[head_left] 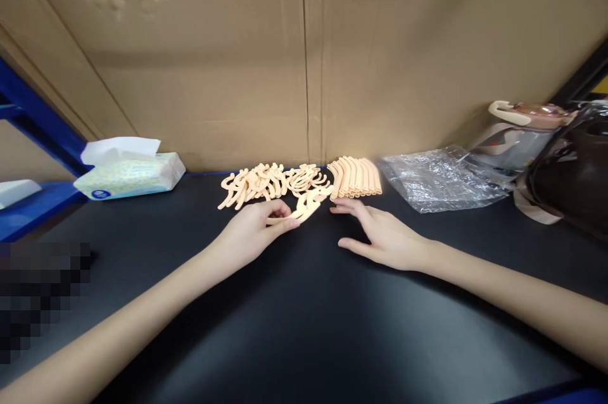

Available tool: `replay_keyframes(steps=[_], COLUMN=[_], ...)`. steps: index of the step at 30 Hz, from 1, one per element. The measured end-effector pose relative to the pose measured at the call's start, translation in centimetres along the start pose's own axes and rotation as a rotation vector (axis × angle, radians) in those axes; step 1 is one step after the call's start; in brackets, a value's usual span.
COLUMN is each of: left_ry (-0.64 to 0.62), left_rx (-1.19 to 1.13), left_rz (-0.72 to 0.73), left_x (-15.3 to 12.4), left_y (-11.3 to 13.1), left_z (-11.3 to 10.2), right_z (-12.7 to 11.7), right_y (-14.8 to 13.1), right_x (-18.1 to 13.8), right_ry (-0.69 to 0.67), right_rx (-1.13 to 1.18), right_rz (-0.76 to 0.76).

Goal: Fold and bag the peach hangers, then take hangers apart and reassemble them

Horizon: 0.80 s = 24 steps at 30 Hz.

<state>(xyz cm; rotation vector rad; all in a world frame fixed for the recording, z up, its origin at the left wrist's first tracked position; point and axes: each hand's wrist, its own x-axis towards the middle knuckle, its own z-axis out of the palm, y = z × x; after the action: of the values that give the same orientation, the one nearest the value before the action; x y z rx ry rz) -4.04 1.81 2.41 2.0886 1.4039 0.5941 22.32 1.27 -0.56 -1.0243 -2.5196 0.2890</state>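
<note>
My left hand [259, 225] pinches a flat cream-coloured plastic piece with curved cut-outs [311, 202] between thumb and fingers. The piece points up and to the right, over the black table [304, 315]. My right hand [375, 233] hovers to its right with thumb and fingers apart and nothing between them. Behind my left hand lies a loose pile of curved cream plastic pieces [259, 183]. A smaller heap of thin curved pieces [304, 177] sits beside it. Just beyond my right fingertips, bent cream tubes [355, 177] lie side by side in a neat row.
A tissue pack [130, 176] stands at the back left. Crumpled clear plastic bag [441, 179] lies at the right, near a drinking bottle [517, 144] and a dark brown bag [570, 176]. A cardboard wall [213, 75] closes off the back; a blue frame [42, 119] is at the left.
</note>
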Motion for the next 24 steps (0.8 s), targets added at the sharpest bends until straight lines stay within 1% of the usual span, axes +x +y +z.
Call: replay_keyframes(steps=[3, 5, 10, 12, 17, 24], left_ry=[-0.099, -0.134, -0.188, -0.197, -0.209, -0.154], left_rx=[-0.025, 0.000, 0.023, 0.054, 0.122, 0.255], left_rz=[-0.002, 0.000, 0.004, -0.004, 0.006, 0.145], left_x=[-0.37, -0.44, -0.23, -0.18, -0.31, -0.45], left_y=[0.30, 0.19, -0.14, -0.06, 0.25, 0.02], left_z=[0.39, 0.37, 0.08, -0.02, -0.11, 0.06], right_z=[0.17, 0.15, -0.19, -0.23, -0.05, -0.09], right_y=[0.08, 0.10, -0.07, -0.10, 0.13, 0.15], right_x=[-0.08, -0.07, 0.07, 0.18, 0.32, 0.26], right_ry=[0.158, 0.195, 0.161, 0.138, 0.086, 0.067], right_rx=[0.033, 0.014, -0.110, -0.146, -0.165, -0.134], right_rz=[0.072, 0.059, -0.097, -0.129, -0.155, -0.165])
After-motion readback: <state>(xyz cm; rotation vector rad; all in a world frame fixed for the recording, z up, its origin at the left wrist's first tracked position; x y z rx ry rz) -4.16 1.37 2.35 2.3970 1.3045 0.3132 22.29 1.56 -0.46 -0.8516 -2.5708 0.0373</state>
